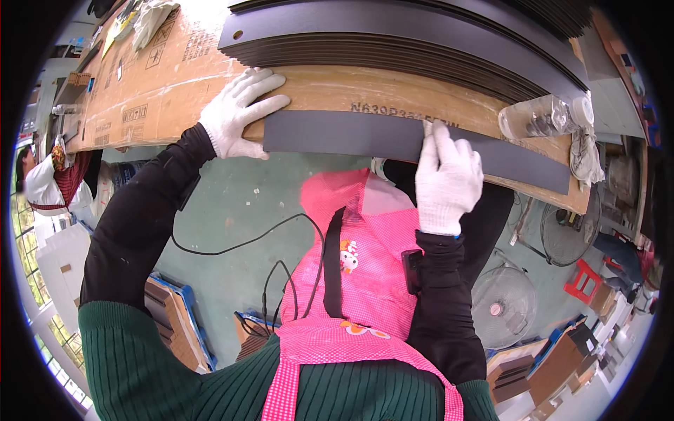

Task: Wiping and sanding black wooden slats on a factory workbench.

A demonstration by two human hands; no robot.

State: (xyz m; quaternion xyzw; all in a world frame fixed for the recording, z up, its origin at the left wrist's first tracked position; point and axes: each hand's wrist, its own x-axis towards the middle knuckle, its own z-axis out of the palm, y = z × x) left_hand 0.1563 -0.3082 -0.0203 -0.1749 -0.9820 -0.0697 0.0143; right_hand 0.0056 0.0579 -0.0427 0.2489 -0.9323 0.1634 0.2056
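Observation:
A long, flat dark grey strip (344, 132) lies along the near edge of a cardboard-covered table (309, 88). My left hand (239, 112), in a white knit glove, rests with fingers spread on the cardboard, its thumb at the strip's left end. Over the strip's middle is my right hand (449, 175), gloved alike. Its index and middle fingers reach to the strip's far edge while the others curl in. Whether something small sits between those fingertips is hidden. Beyond the strip lie stacks of similar dark panels (393, 42), the nearest showing a small hole at its left end.
A clear plastic bottle (537, 118) lies on its side at the table's right, beside a crumpled white cloth (586, 158). Standing fans (496, 309) and a red stool (584, 282) are on the floor to the right. Another person (53, 179) is at far left.

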